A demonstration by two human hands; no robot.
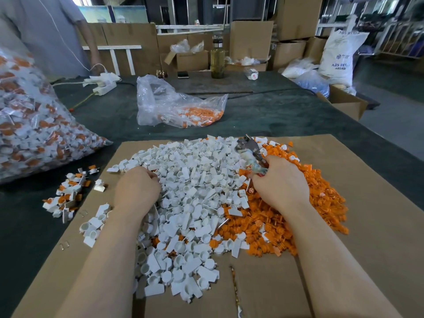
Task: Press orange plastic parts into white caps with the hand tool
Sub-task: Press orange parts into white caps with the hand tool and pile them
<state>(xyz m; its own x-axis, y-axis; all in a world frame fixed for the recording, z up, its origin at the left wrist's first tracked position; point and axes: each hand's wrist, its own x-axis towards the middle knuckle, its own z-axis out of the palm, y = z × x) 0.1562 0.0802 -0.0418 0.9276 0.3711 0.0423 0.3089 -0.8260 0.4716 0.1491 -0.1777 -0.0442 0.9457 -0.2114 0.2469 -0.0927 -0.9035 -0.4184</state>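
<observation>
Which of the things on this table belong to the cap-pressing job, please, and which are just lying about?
For the job: white caps; orange parts; hand tool gripped by the right hand; left hand in the caps.

Lying about: glass bottle; phone; power strip; ABS resin sack.

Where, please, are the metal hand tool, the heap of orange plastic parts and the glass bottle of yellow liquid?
Metal hand tool (249,149): head view, its shaft.
Heap of orange plastic parts (321,191): head view, middle.
Glass bottle of yellow liquid (217,59): head view, body.
</observation>
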